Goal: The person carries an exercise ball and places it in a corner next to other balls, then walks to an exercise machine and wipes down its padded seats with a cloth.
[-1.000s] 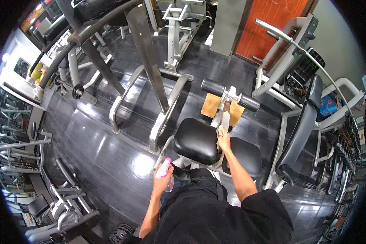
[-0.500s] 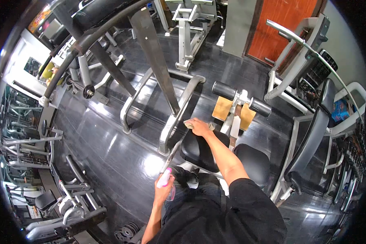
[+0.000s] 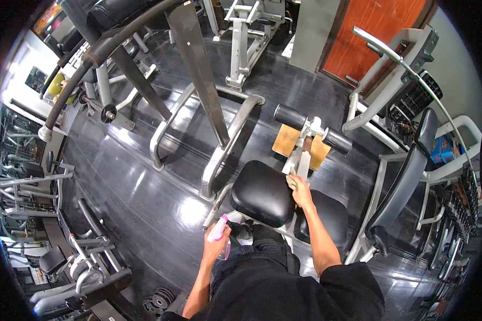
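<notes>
My right hand [image 3: 302,192] is closed on a pale cleaning cloth [image 3: 291,181], at the right edge of a black padded seat [image 3: 262,192]. Just right of that hand lies a second black pad [image 3: 324,218], partly covered by my forearm. In my left hand [image 3: 214,245] is a spray bottle [image 3: 218,229] with a pink and white head, fingers wrapped around it. That bottle is beside a metal bar [image 3: 217,207] at the seat's left. Beyond the seat, a white frame carries two black foam rollers [image 3: 291,115].
A tall grey metal stand [image 3: 215,174] rises ahead on the left. To the right is a bench with a long black backrest [image 3: 393,192]. Weight plates [image 3: 158,300] lie on the dark floor at lower left. A reddish-brown door [image 3: 359,40] is at the back.
My right hand has moved with the cloth from the seat's far left edge to its right edge, uncovering the seat top. My left hand still holds the spray bottle in nearly the same place.
</notes>
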A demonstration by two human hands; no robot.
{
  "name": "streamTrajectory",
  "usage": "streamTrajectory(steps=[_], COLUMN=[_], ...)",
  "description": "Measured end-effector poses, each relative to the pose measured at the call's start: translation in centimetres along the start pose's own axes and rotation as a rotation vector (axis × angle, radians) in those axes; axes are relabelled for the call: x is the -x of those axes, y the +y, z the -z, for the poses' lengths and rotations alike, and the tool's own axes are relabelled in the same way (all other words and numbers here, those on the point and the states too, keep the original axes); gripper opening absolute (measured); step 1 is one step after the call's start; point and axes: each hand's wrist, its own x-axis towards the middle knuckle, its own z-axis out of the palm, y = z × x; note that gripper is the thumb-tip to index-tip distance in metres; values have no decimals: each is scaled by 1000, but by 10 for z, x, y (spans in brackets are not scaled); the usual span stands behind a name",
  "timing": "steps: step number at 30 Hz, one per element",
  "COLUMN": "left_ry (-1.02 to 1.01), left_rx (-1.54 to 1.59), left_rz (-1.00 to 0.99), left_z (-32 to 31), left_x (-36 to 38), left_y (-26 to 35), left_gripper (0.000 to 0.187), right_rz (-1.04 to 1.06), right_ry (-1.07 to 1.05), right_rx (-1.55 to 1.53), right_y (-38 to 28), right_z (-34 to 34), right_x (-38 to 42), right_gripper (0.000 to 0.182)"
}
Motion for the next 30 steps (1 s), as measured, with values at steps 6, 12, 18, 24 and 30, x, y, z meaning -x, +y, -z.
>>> streamTrajectory(steps=[6,12,18,24,30], left_ry=[13,24,10,1,70], left_rx=[4,-27,-45,-29,-2], left_rz=[2,-26,-39,-13,13], left_z=[-2,-6,-10,-7,-3], left_x=[4,2,0,-2,4], left_y=[9,15,19,9,12], left_gripper=[9,10,10,9,9], right_rz=[172,452,204,67,96], right_ry=[-228,-385,-241,-65,-206], right_rx=[74,103,100,-7,-32], right_y=[-59,-108,-64,-27,-64], right_z=[-55,-92,-21,8,-8], right_x=[-80,-108,-52,13,-25], right_gripper=[58,49,53,65,66])
